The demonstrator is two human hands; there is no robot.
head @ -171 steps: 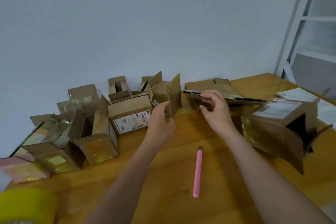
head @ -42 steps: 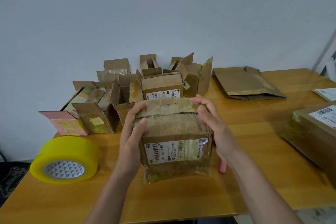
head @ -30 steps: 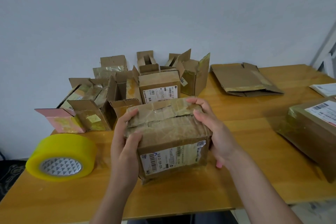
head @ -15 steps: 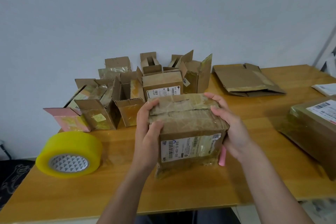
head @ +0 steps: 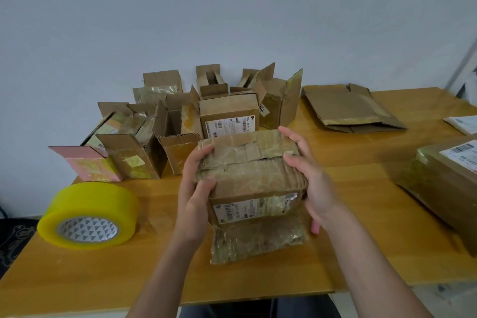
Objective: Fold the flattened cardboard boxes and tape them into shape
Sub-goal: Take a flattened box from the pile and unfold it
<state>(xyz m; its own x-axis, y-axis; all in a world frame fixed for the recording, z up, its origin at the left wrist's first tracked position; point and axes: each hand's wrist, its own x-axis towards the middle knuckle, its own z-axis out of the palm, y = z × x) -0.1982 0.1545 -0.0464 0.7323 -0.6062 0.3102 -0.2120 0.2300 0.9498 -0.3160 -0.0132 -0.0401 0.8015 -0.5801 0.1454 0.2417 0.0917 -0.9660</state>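
Note:
A worn brown cardboard box (head: pixel 254 181) with a white barcode label stands at the table's middle, its top flaps folded down. My left hand (head: pixel 195 188) grips its left side, thumb on the near flap. My right hand (head: pixel 307 175) grips the right side with fingers curled over the top edge. A loose flap hangs below the box toward me. A flattened cardboard box (head: pixel 348 108) lies at the back right. A big yellow tape roll (head: pixel 89 214) lies on its side at the left.
Several folded boxes (head: pixel 227 116) crowd the back left against the wall, one with a pink flap (head: pixel 82 160). A larger taped box (head: pixel 446 183) sits at the right edge. A pink pen (head: pixel 315 227) peeks out under my right wrist. White papers (head: pixel 462 122) lie far right.
I took a flattened box from the back right pile, brought it to the middle and opened it into shape. In the last second both hands have kept pressing the top flaps down.

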